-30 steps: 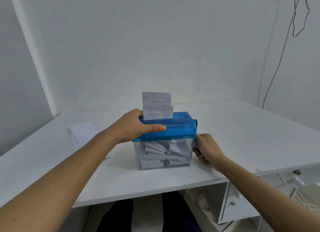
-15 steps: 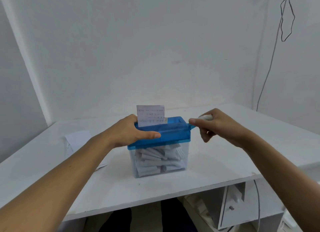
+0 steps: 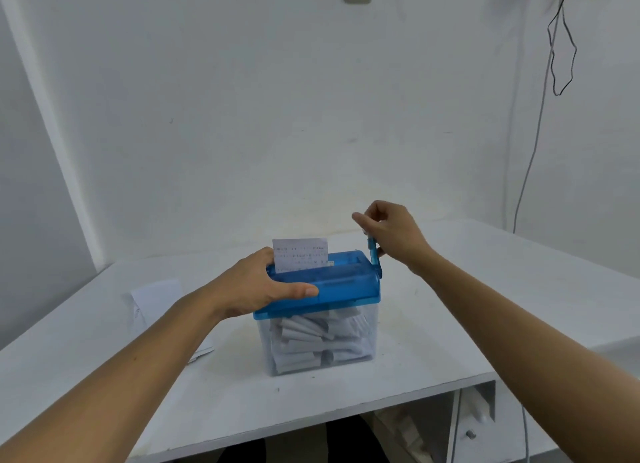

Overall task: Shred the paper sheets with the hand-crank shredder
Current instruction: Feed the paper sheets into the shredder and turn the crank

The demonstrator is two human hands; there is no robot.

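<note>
White desk (image 3: 450, 310), bare white wall (image 3: 277, 99)

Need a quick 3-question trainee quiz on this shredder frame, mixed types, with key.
1. True or false: the left hand rests on the shredder's blue lid.
2. Which way does the crank arm point? A) up B) down C) toward the camera
3. Fill in: a printed sheet stands in the ___ slot.

Key:
1. True; it steadies the lid.
2. A; the right hand grips its top end.
3. Feed; curled paper pieces fill the clear bin below.
</note>
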